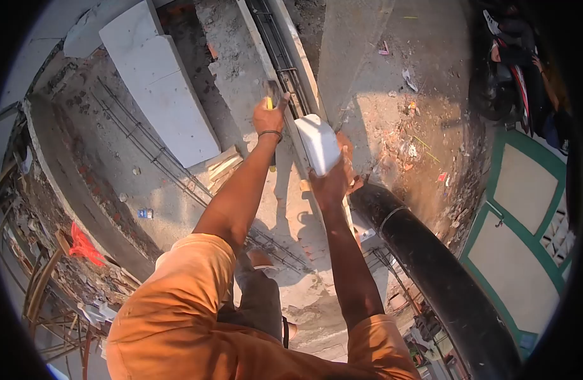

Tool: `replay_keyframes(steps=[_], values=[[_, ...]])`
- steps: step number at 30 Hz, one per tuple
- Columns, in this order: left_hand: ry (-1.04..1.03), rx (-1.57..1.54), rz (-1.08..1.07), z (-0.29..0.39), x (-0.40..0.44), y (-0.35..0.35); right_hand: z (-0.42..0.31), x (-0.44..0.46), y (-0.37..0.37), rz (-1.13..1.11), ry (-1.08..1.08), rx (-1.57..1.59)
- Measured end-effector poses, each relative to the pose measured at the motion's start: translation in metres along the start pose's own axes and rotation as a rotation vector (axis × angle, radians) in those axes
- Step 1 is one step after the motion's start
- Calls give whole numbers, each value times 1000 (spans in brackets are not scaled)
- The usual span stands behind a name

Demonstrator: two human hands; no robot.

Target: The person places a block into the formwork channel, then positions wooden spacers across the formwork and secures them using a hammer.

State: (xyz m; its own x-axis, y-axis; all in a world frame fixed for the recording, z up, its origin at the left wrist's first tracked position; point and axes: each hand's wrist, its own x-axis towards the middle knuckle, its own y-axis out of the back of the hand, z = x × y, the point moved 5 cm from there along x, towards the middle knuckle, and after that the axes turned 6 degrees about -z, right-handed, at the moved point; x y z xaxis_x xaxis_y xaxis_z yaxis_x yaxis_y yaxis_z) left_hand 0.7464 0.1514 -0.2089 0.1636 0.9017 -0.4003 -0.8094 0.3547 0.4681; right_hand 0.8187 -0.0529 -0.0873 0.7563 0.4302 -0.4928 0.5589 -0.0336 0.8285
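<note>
My left hand [269, 119] is closed around a hammer [271, 167] with a yellow and black handle. Its dark head, partly hidden, is beside the upper edge of a narrow wooden formwork channel [258, 39]. My right hand [331, 180] grips the lower end of a small white board [318, 140] with rounded corners. That board lies over the channel, and its far end points away from me. Steel reinforcing bars [280, 47] run inside the channel beyond it.
A large white panel [171, 95] and bare rebar [155, 152] lie to the left, near wood offcuts [224, 166]. A thick black pipe [424, 259] stands close by my right arm. Farther right are a green-framed door [513, 253] and a person beside a motorbike [513, 69].
</note>
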Motion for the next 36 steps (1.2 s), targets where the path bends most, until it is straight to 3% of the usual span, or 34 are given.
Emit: replay_keyframes(steps=[4,7,10,17,20,23,28,32,35,36], values=[[137,-31,-42,-23,5,-20,-8,7,7,-151,-110,17],[186,-168,-162,-31,7,-23,-36,22,19,-15,153,36],[254,-257,-185,-37,4,-27,-59,26,34,16,51,-80],[95,-290,-90,-43,-1,-36,-46,-9,39,76,69,174],[358,-597,-215,-45,-7,-41,-56,-5,45,129,109,111],[169,-267,-197,-53,3,-40,-78,-3,65,193,158,130],[145,-328,-190,-61,4,-49,-119,25,75,364,374,238],[167,-251,-206,-40,1,-32,-147,51,62,415,337,19],[-23,-302,-103,-55,5,-41,-160,51,57,384,364,17],[15,-351,-92,-55,4,-41,-163,52,56,367,343,17]])
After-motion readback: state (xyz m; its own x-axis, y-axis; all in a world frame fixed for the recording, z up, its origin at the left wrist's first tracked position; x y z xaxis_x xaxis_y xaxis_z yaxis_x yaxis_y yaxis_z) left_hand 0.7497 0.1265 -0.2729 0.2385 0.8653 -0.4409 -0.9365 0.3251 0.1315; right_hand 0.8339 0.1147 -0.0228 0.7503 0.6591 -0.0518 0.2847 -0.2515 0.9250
